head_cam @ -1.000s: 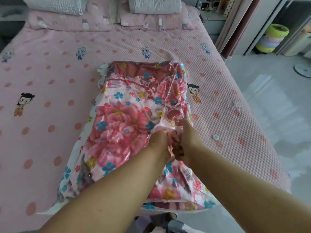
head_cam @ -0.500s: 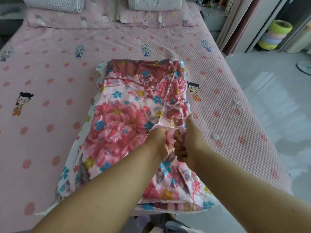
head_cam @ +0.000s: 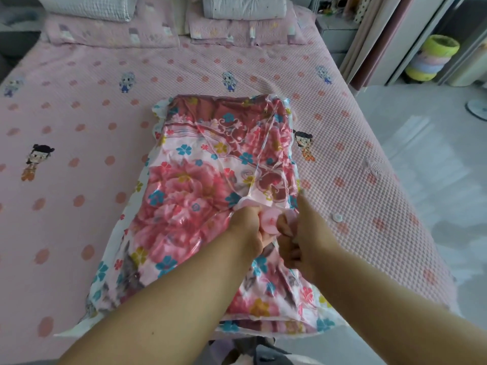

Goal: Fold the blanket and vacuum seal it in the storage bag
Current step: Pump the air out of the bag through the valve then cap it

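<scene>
On the bed the storage bag with my folded blanket inside lies as before, but between my left hand and right hand the pink valve cap, hidden a moment ago, now shows, fingers pinching it, so I judge the valve is being opened or closed.

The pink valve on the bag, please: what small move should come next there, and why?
Probably finish working the valve cap loose: both the left hand and right hand pinch around it, and the bag looks puffy over the blanket, so air remains.
</scene>
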Demonstrator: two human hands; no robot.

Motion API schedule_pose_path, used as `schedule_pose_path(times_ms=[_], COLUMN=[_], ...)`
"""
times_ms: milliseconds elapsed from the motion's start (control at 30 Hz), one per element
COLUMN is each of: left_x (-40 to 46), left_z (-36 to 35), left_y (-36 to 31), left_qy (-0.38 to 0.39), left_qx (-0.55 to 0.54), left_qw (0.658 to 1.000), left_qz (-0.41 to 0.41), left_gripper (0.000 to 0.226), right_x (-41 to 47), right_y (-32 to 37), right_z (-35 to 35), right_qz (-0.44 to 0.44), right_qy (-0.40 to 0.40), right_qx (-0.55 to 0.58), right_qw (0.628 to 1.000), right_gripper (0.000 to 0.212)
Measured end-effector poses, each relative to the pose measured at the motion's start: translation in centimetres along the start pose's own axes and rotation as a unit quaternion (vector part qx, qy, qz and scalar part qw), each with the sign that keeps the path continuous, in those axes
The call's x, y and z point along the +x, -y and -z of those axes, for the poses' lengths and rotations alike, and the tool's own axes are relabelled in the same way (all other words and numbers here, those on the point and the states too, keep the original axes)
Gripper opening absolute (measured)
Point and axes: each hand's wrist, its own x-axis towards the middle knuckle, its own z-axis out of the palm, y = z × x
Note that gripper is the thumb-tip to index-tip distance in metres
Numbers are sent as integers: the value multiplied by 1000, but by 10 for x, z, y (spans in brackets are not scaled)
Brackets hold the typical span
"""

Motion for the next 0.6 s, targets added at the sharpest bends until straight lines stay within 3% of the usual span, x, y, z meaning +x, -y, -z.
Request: schedule_pose_path(times_ms=[100,300,433,533,600], left_x=[5,-2,-8,10,20], left_z=[4,-8,-4,1,0], left_y=[7,3,3,6,1], left_qy=[-3,60,72,40,34], left_qx=[-12,8,32,12,42], left_qw=[1000,998,997,998,997], left_qz=[26,-31,-27,37,63], left_gripper=[12,39,29,22,25], right_x=[-38,24,43,28,35], right_y=[-2,6,-6,-15,-17], right_z=[16,0,0,21,37], right_qz=[-1,25,-12,35,101], right_qy=[15,-15,-14,-9,-48], right_qx=[-16,-39,-85,-139,-158], right_qw=[1000,999,996,990,981], right_gripper=[71,68,74,68,63])
